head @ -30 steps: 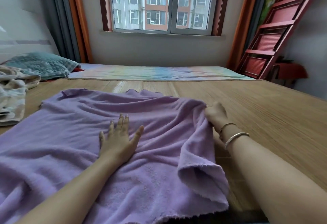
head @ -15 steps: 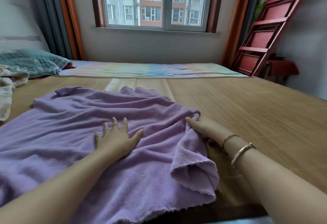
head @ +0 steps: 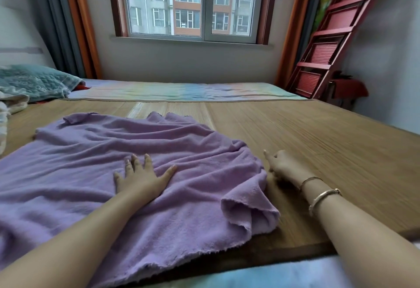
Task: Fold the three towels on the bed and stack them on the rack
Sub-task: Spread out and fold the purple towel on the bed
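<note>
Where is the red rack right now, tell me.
In the head view the red rack leans against the wall at the far right, beyond the bed, right of the window.

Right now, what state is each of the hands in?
Left hand: open, fingers spread, resting flat on the purple towel.
Right hand: open, holding nothing, beside the towel's right edge on the bamboo mat.

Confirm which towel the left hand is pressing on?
The purple towel, spread over the mat; the left hand lies flat on it. The cream towel and teal cloth sit untouched at far left.
</note>
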The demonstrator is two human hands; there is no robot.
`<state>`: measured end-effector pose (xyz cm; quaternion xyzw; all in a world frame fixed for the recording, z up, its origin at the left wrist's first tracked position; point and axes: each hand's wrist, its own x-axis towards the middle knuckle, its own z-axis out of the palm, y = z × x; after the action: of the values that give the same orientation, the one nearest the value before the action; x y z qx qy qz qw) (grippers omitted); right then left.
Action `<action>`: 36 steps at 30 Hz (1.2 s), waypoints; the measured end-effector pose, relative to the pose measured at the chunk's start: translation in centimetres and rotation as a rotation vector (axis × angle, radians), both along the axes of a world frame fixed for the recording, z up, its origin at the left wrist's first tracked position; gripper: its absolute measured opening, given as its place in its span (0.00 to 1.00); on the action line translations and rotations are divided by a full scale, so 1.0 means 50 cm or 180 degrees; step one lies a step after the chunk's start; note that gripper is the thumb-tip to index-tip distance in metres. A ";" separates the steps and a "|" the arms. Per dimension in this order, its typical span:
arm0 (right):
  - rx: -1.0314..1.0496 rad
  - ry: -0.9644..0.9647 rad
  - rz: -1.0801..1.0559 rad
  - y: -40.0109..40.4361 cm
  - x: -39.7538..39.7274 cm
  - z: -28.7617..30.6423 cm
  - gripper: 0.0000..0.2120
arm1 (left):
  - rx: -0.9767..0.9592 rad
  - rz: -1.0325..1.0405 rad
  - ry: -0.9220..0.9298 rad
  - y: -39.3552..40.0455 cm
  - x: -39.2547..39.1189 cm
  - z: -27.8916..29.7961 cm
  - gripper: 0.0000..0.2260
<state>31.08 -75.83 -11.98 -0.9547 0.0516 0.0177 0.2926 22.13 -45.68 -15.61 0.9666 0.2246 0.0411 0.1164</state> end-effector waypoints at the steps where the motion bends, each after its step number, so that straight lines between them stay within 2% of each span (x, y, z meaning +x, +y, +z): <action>1: 0.0232 0.0243 0.0040 0.018 -0.015 0.013 0.29 | 0.0001 -0.0044 -0.0084 -0.004 -0.002 0.003 0.43; 3: 0.0290 0.0546 0.0332 0.047 -0.038 0.031 0.26 | 0.0027 -0.0233 -0.0313 -0.018 -0.008 0.007 0.40; 5: 0.0014 0.0559 0.0732 0.052 -0.053 0.040 0.14 | 0.0016 -0.0499 -0.0552 -0.045 -0.024 0.013 0.37; 7: 0.0006 0.0658 0.0732 0.042 -0.062 0.043 0.10 | -0.0062 -0.0868 -0.0844 -0.074 -0.043 0.019 0.35; 9: 0.0375 0.0792 0.0605 0.037 -0.068 0.038 0.12 | -0.0170 -0.1279 -0.1142 -0.106 -0.065 0.028 0.28; 11: 0.0810 0.0696 0.0440 0.030 -0.080 0.033 0.30 | -0.0170 -0.1606 -0.1284 -0.134 -0.083 0.036 0.16; 12: 0.0747 0.0580 0.0394 0.025 -0.079 0.028 0.35 | -0.0112 -0.1728 -0.1226 -0.145 -0.087 0.039 0.12; 13: 0.0643 0.0411 0.0412 0.023 -0.085 0.026 0.31 | -0.0060 -0.1830 -0.1136 -0.154 -0.091 0.041 0.09; 14: 0.0469 0.0295 0.0524 0.021 -0.089 0.022 0.22 | -0.0058 -0.1891 -0.1006 -0.160 -0.091 0.039 0.08; 15: 0.0297 0.0259 0.0637 0.022 -0.097 0.021 0.11 | -0.0092 -0.1935 -0.0894 -0.165 -0.091 0.036 0.08; 16: -0.0003 0.0260 0.0727 0.024 -0.101 0.019 0.05 | -0.0157 -0.1927 -0.0795 -0.169 -0.093 0.034 0.10; 18: -0.0571 0.0174 0.0760 0.035 -0.103 0.016 0.04 | -0.0377 -0.1806 -0.0752 -0.168 -0.088 0.029 0.16; 19: -0.0922 0.0090 0.0690 0.041 -0.100 0.018 0.03 | -0.0529 -0.1720 -0.0782 -0.165 -0.084 0.026 0.17; 21: -0.1552 0.0070 0.0461 0.045 -0.085 0.015 0.16 | -0.0769 -0.1552 -0.0828 -0.159 -0.076 0.024 0.13; 24: -0.1443 -0.0122 0.0351 0.045 -0.057 0.004 0.21 | -0.0931 -0.1365 -0.0838 -0.150 -0.056 0.021 0.06; 29: -0.1351 -0.0327 0.0565 0.055 -0.023 -0.019 0.26 | -0.1070 -0.1274 -0.0313 -0.140 -0.026 0.049 0.09; 31: -0.1359 -0.0350 0.0698 0.061 -0.020 -0.024 0.25 | -0.0997 -0.1224 -0.0182 -0.139 -0.014 0.053 0.09; 34: -0.1527 -0.0564 0.0892 0.068 -0.026 -0.029 0.17 | -0.0917 -0.1243 -0.0023 -0.147 -0.004 0.052 0.11; 36: -0.1480 -0.0712 0.0806 0.050 -0.030 -0.020 0.17 | -0.0952 -0.1200 -0.0012 -0.150 0.000 0.053 0.13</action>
<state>29.58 -73.34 -13.01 -0.9910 -0.0980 -0.0636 0.0652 22.11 -53.16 -12.95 0.9634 0.0435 -0.0132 0.2643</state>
